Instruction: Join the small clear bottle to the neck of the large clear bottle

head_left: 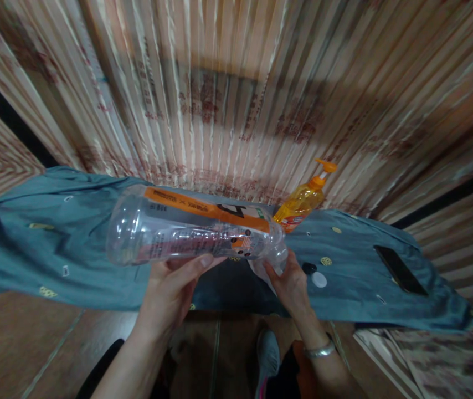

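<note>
A large clear plastic bottle (137, 227) with an orange and dark printed label is held on its side above the cloth. Its base points left and its neck points right. My left hand (180, 277) grips the bottle's body from below, thumb along the near side. At the neck end, my right hand (288, 282) has its fingers closed around the bottle's neck. Something whitish and thin, perhaps a tissue, hangs under that hand; its kind is unclear. A pump bottle (303, 202) of yellow liquid with an orange pump top stands just behind the neck.
A teal patterned cloth (74, 249) covers the narrow table. Right of my hand lie a small black cap (309, 268) and a white disc (319, 279). A dark phone (400, 270) rests farther right. Behind the table hangs a pleated curtain (228, 111).
</note>
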Tool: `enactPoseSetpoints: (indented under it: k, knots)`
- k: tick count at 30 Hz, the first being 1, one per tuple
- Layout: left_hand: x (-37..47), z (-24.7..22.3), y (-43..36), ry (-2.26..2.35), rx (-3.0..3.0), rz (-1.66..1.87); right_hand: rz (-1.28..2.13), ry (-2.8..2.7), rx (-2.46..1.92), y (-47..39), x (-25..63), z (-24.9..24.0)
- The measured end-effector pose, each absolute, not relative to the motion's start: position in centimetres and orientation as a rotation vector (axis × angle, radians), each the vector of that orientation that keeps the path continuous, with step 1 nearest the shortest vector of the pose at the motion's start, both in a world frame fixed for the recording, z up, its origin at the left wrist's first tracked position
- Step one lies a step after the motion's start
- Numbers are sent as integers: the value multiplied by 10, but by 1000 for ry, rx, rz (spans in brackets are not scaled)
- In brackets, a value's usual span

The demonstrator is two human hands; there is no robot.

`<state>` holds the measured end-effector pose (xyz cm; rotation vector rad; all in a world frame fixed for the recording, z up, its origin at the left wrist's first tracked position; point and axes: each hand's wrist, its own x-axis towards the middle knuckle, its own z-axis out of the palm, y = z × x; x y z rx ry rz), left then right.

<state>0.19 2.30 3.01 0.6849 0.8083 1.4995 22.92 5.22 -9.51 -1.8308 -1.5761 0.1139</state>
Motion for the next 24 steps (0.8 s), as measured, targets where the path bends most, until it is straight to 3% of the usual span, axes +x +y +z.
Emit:
enactPoseSetpoints:
  k: [24]
  knots:
    - [2, 28, 25, 734, 693, 1477, 130, -1573, -1835, 52, 228, -96]
